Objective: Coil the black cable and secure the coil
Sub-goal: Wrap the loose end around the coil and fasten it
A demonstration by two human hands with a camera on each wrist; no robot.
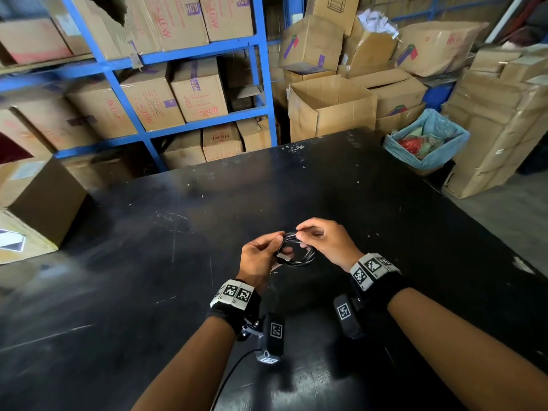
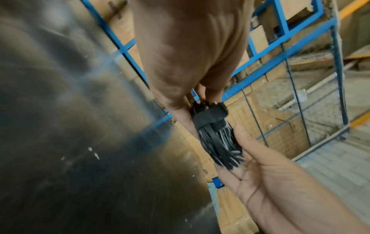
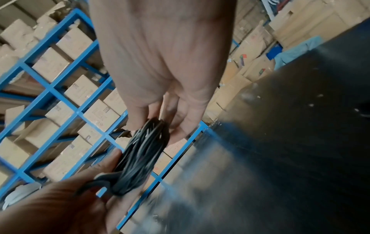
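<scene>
The black cable is wound into a small coil, held just above the black table between both hands. My left hand pinches its left side, where a black strap wraps the bundled turns. My right hand pinches the top of the coil between thumb and forefinger. In the left wrist view the coil runs from my left hand down to my right hand. In the right wrist view my right hand holds the coil at one end and my left hand at the other.
Blue shelving full of cardboard boxes stands behind the table. An open carton sits beyond the far edge. A bin with a blue liner is at the back right. A brown box stands off the table's left side.
</scene>
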